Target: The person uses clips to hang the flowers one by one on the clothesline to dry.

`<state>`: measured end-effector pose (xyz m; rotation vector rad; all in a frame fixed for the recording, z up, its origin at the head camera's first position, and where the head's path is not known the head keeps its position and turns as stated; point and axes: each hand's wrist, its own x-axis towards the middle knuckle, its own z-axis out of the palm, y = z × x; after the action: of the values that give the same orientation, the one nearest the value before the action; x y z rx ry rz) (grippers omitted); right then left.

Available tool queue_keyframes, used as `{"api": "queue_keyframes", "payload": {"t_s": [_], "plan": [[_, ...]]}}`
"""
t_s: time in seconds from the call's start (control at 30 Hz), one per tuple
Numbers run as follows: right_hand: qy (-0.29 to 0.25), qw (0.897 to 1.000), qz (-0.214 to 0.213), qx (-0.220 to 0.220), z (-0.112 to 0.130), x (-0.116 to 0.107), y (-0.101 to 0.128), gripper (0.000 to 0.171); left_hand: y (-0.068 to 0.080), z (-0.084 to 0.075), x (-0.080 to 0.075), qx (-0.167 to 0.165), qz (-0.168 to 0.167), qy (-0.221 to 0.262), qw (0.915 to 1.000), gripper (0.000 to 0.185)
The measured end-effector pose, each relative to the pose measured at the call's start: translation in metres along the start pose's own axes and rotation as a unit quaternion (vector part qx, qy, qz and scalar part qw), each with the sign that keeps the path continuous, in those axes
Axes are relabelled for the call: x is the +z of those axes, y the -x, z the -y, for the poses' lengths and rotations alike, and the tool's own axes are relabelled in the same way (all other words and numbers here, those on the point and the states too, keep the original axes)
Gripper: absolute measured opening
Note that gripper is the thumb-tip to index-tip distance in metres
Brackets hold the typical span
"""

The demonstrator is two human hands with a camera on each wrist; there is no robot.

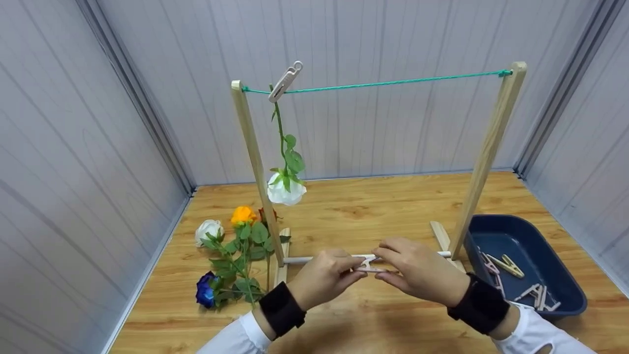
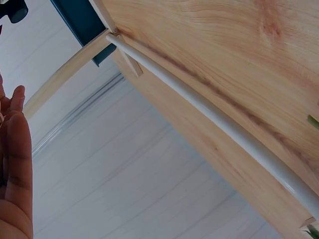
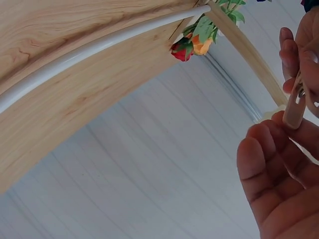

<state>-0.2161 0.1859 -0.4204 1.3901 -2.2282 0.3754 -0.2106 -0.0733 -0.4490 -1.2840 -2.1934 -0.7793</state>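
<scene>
In the head view, a pale pink clothespin (image 1: 369, 269) lies between both hands, low in front of the wooden frame. My left hand (image 1: 330, 276) pinches its left end with thumb and fingers. My right hand (image 1: 415, 270) holds the other end, index finger above and thumb below. The right wrist view shows one leg of the clothespin (image 3: 294, 114) against the right fingertips. Only part of the left hand (image 2: 17, 164) enters the left wrist view, where the clothespin is mostly out of sight.
A white rose (image 1: 286, 189) hangs head-down from the green cord (image 1: 393, 83), held by another clothespin (image 1: 286, 82). Left on the table lie a white rose (image 1: 209, 232), an orange rose (image 1: 243, 215), a blue rose (image 1: 206, 290) and a red rose (image 3: 182, 51). A dark blue basin (image 1: 545, 255) holds several clothespins.
</scene>
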Motion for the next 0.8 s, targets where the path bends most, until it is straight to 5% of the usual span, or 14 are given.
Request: {"api": "queue_keyframes", "payload": {"t_s": [0.17, 0.4, 0.8], "plan": [[0.002, 0.999, -0.024, -0.027, -0.001, 0.003, 0.0, 0.034, 0.001, 0.0, 0.0, -0.017, 0.022, 0.003, 0.9996, 0.014], [0.023, 0.998, -0.041, -0.05, -0.001, 0.007, 0.0, 0.029, 0.002, -0.003, -0.007, -0.108, 0.09, 0.031, 0.9896, 0.031], [0.011, 0.998, -0.053, -0.041, -0.005, 0.008, 0.007, 0.022, 0.018, 0.015, -0.043, -0.187, 0.147, 0.012, 0.9712, 0.032]]}}
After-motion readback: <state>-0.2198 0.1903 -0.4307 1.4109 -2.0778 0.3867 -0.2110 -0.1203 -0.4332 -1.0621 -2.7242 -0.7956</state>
